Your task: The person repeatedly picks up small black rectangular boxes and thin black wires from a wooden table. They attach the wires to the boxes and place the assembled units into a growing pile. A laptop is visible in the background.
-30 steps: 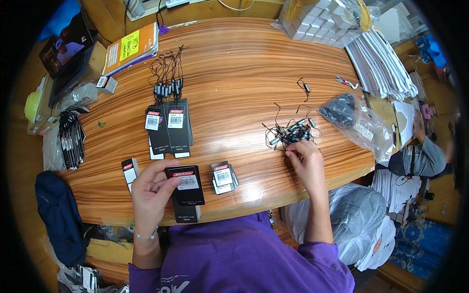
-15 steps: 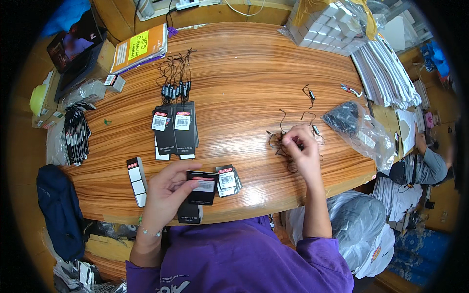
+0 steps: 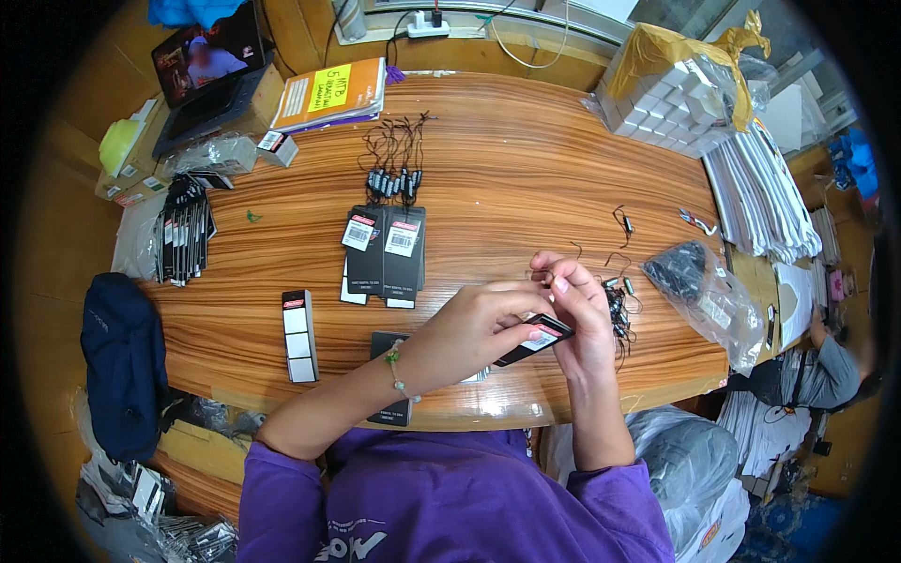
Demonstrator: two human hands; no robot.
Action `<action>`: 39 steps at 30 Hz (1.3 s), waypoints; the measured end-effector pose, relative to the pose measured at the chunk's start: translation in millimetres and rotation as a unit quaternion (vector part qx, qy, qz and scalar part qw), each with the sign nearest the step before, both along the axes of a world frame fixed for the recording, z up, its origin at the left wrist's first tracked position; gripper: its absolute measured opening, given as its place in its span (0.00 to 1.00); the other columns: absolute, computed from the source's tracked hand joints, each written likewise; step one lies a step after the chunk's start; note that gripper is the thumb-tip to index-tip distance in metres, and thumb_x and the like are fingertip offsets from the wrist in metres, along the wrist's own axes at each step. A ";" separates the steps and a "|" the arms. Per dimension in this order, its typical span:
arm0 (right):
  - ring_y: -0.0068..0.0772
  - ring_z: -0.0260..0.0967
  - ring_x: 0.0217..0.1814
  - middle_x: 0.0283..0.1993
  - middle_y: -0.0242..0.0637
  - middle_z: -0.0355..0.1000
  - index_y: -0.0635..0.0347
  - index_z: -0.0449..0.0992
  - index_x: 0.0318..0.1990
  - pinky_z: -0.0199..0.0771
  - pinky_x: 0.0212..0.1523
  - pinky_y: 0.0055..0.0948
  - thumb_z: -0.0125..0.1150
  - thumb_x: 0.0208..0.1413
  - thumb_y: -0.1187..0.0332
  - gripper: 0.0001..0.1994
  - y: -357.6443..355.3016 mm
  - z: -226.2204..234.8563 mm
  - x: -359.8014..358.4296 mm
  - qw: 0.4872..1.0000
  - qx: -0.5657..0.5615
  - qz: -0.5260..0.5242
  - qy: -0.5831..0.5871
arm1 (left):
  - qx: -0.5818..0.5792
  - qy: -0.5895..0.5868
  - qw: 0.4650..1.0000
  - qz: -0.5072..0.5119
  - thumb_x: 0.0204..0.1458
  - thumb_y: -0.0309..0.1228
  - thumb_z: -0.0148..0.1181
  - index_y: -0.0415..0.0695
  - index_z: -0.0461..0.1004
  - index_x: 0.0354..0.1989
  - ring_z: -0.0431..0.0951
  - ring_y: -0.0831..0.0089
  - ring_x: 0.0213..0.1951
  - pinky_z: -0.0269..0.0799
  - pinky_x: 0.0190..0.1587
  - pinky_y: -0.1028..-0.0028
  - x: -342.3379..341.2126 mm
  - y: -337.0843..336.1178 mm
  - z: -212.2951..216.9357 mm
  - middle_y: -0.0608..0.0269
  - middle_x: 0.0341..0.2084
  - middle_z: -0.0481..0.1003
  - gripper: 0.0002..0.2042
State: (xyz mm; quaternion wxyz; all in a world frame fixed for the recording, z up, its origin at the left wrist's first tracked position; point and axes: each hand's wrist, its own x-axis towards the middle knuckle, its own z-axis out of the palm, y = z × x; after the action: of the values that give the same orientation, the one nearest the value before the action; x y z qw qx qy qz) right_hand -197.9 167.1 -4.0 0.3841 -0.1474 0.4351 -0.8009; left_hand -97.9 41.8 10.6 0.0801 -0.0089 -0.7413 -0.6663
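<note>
My left hand (image 3: 474, 324) holds a black card tag with a white and red label (image 3: 531, 340) above the front edge of the wooden table (image 3: 526, 169). My right hand (image 3: 574, 305) meets it from the right, fingers pinched at the tag's top end around what looks like a thin black string. A tangle of black string loops (image 3: 618, 310) lies just right of my right hand. Another black tag (image 3: 389, 345) lies flat under my left forearm.
Two stacks of black tags (image 3: 387, 251) and finished strung tags (image 3: 392, 178) lie mid-table. A white-backed tag (image 3: 298, 335) is at the left, a bundle of tags (image 3: 183, 232) further left. A plastic bag of strings (image 3: 699, 286) sits right, and boxes (image 3: 676, 94) stand at the back right.
My left hand lifted a black tag off the table and carried it right. My right hand left the string pile and came to meet the tag.
</note>
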 end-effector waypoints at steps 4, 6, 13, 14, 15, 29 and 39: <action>0.24 0.63 0.46 0.45 0.35 0.66 0.59 0.71 0.32 0.62 0.49 0.22 0.55 0.52 0.72 0.02 -8.8 1.3 3.5 0.998 -0.016 0.008 -0.052 | -0.015 -0.041 0.998 0.041 0.47 0.24 0.56 0.39 0.74 0.38 0.74 0.65 0.36 0.70 0.36 0.72 6.3 -4.3 2.5 0.57 0.37 0.72 0.09; 0.24 0.64 0.46 0.45 0.35 0.67 0.58 0.71 0.33 0.62 0.49 0.23 0.56 0.52 0.72 0.03 -10.7 0.5 1.6 0.997 -0.017 0.006 -0.081 | -0.112 0.019 0.991 0.075 0.47 0.24 0.56 0.39 0.74 0.38 0.75 0.65 0.37 0.70 0.38 0.72 9.0 -9.8 7.1 0.56 0.40 0.71 0.09; 0.21 0.64 0.39 0.38 0.34 0.68 0.60 0.70 0.34 0.65 0.40 0.20 0.55 0.53 0.70 0.05 -18.8 -1.1 4.8 0.995 -0.004 0.003 -0.104 | -0.102 -0.049 0.993 0.025 0.47 0.23 0.57 0.37 0.74 0.38 0.75 0.78 0.33 0.71 0.33 0.81 6.4 -17.8 10.5 0.59 0.37 0.74 0.09; 0.21 0.64 0.37 0.36 0.33 0.68 0.60 0.70 0.34 0.66 0.39 0.20 0.55 0.53 0.69 0.05 -19.6 -2.6 3.7 0.995 -0.004 -0.003 -0.101 | -0.095 -0.033 0.994 0.042 0.47 0.24 0.57 0.38 0.74 0.37 0.75 0.74 0.31 0.70 0.32 0.78 6.6 -16.7 8.5 0.57 0.33 0.74 0.08; 0.21 0.64 0.36 0.35 0.33 0.68 0.59 0.69 0.34 0.65 0.38 0.19 0.55 0.53 0.69 0.04 -21.1 -5.0 1.2 0.993 -0.021 0.017 -0.114 | -0.087 -0.016 0.994 0.058 0.47 0.24 0.56 0.38 0.74 0.36 0.74 0.69 0.28 0.69 0.31 0.74 7.0 -14.9 4.8 0.56 0.30 0.73 0.08; 0.26 0.67 0.42 0.33 0.31 0.72 0.51 0.63 0.40 0.60 0.44 0.30 0.53 0.54 0.71 0.08 -39.4 18.3 -58.7 0.998 0.004 -0.068 0.016 | -0.085 -0.093 0.989 0.072 0.47 0.22 0.59 0.35 0.73 0.41 0.76 0.79 0.35 0.73 0.38 0.81 6.1 -38.9 9.3 0.59 0.37 0.75 0.11; 0.31 0.72 0.39 0.34 0.40 0.73 0.63 0.67 0.41 0.70 0.45 0.27 0.53 0.54 0.75 0.07 -82.7 48.3 -51.9 0.984 -0.167 -0.046 0.036 | -0.026 -0.004 0.980 0.197 0.47 0.20 0.57 0.35 0.73 0.40 0.76 0.76 0.37 0.73 0.42 0.79 -1.8 -63.2 10.1 0.58 0.47 0.69 0.10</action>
State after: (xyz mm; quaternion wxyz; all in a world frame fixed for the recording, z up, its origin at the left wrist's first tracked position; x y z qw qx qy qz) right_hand -249.8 84.5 44.3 0.3008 -0.2177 0.3149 -0.8735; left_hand -99.7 -21.4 20.7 0.2067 0.1375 -0.7458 -0.6182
